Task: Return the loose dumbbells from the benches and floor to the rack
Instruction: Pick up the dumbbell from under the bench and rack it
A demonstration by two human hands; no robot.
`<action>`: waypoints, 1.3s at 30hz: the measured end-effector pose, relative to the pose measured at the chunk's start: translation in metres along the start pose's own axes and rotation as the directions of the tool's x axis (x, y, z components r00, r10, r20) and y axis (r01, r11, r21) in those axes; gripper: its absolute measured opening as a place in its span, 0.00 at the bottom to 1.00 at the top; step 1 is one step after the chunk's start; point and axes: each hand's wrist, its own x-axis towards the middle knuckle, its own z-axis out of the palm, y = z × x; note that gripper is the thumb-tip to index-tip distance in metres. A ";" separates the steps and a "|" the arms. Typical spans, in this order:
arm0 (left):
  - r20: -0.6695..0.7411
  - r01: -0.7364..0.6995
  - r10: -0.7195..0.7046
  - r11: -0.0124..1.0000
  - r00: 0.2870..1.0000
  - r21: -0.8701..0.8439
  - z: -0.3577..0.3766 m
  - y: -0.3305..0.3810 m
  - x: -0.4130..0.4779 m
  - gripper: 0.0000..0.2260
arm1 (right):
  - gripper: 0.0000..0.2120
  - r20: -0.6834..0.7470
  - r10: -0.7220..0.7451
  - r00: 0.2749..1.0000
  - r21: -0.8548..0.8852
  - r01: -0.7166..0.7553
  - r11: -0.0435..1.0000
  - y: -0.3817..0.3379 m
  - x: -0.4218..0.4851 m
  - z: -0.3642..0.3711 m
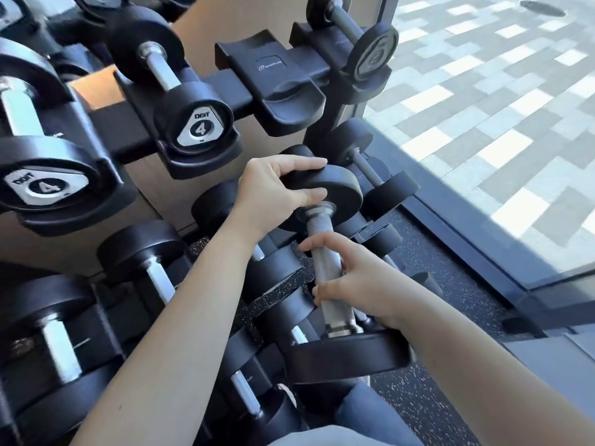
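Observation:
I hold a black dumbbell (pixel 338 194) with a knurled steel handle over the lower tier of the rack (pixel 222 82). My left hand (pixel 273 191) grips its far head, fingers over the top and thumb underneath. My right hand (pixel 357 284) is curled round the handle near the close head, which sits low in front of me. On the upper tier an empty black cradle (pixel 283 88) stands between a dumbbell marked 4 (pixel 196 123) and a small dumbbell (pixel 360 40) at the right end.
Several black dumbbells fill the lower tier under my arms, and another marked 4 (pixel 48 185) sits at the upper left. A small dumbbell (pixel 367 165) rests just beyond my left hand. To the right runs a dark window frame (pixel 483 239) over speckled rubber floor.

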 end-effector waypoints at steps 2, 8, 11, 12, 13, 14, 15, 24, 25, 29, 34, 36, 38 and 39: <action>-0.007 -0.004 0.004 1.000 1.000 0.005 0.004 0.000 0.007 0.16 | 0.23 0.003 -0.005 1.000 -0.009 0.005 1.000 0.000 0.005 -0.007; -0.040 0.020 -0.018 0.999 0.999 0.039 0.031 -0.002 0.039 0.17 | 0.23 0.065 -0.014 0.998 -0.033 0.016 0.999 0.007 0.026 -0.049; -0.097 0.041 -0.036 0.998 0.995 0.050 0.046 -0.002 0.063 0.17 | 0.23 0.091 -0.031 0.995 -0.073 0.038 0.997 0.009 0.047 -0.080; -0.121 0.049 -0.042 0.998 0.992 0.050 0.051 -0.001 0.072 0.17 | 0.23 0.103 -0.037 0.994 -0.093 0.046 0.995 0.011 0.055 -0.091; -0.144 0.058 -0.050 0.997 0.988 0.048 0.055 -0.001 0.081 0.17 | 0.23 0.120 -0.042 0.992 -0.108 0.055 0.993 0.011 0.064 -0.103; -0.167 0.066 -0.058 0.997 0.984 0.045 0.059 0.001 0.090 0.17 | 0.24 0.139 -0.050 0.989 -0.112 0.066 0.991 0.011 0.074 -0.114; -0.190 0.073 -0.064 0.996 0.980 0.044 0.063 0.002 0.100 0.17 | 0.24 0.160 -0.057 0.986 -0.112 0.076 0.991 0.010 0.083 -0.125; -0.386 0.078 -0.056 0.996 0.921 0.042 0.066 0.004 0.176 0.17 | 0.26 0.324 -0.120 0.938 -0.192 0.190 0.963 -0.019 0.165 -0.193; -0.398 0.079 -0.058 0.996 0.915 0.039 0.064 0.003 0.182 0.17 | 0.26 0.328 -0.127 0.936 -0.199 0.200 0.959 -0.022 0.173 -0.195; -0.434 0.075 -0.049 0.996 0.900 0.044 0.048 -0.005 0.208 0.18 | 0.26 0.353 -0.148 0.924 -0.193 0.227 0.954 -0.035 0.209 -0.198; -0.445 0.057 -0.026 0.997 0.895 0.057 0.024 -0.011 0.239 0.18 | 0.26 0.314 -0.212 0.925 -0.189 0.280 0.941 -0.051 0.247 -0.192; -0.441 0.040 -0.015 0.998 0.897 0.048 0.015 -0.012 0.252 0.18 | 0.25 0.311 -0.211 0.926 -0.177 0.275 0.945 -0.060 0.260 -0.191; -0.438 0.027 -0.003 0.998 0.899 0.048 0.006 -0.014 0.264 0.17 | 0.25 0.304 -0.205 0.930 -0.163 0.263 0.951 -0.069 0.274 -0.190; -0.437 0.022 -0.001 0.999 0.899 0.043 0.001 -0.015 0.270 0.17 | 0.25 0.296 -0.206 0.933 -0.167 0.263 0.950 -0.074 0.281 -0.190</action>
